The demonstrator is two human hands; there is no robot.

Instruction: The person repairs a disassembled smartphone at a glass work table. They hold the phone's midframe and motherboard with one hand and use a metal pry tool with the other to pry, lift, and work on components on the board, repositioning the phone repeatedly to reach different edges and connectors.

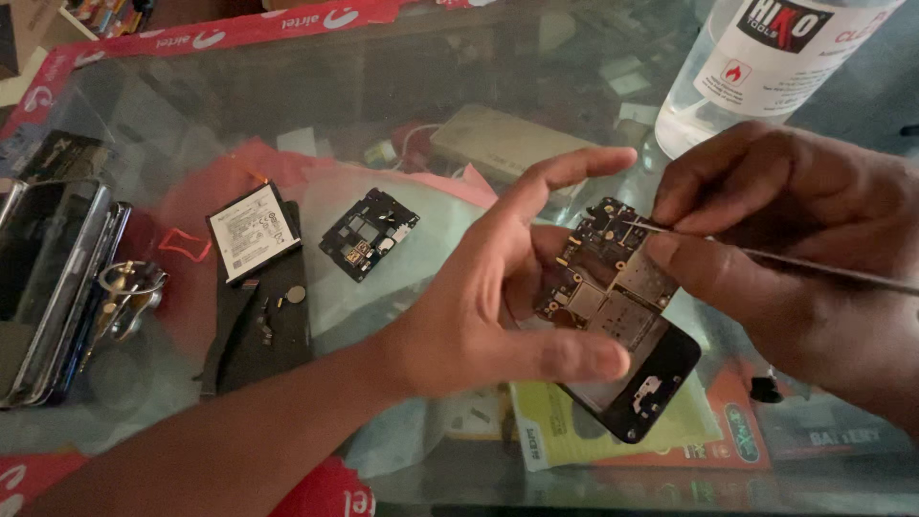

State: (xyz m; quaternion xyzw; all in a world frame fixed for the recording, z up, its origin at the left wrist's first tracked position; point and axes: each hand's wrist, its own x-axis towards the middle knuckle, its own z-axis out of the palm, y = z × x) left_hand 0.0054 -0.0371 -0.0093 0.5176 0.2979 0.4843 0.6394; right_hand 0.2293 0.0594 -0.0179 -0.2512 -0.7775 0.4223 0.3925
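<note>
Left hand (498, 297): cradles opened phone (622, 325), circuit board exposed. Right hand (795, 249): pinches thin metal tool (823, 268), tip touching the board's top. Beyond left hand: loose board (369, 233), battery (251, 230). Behind right hand: clear bottle (756, 67).

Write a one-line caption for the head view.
Left hand holds an opened phone while right hand probes its circuit board with a thin metal tool.
</note>
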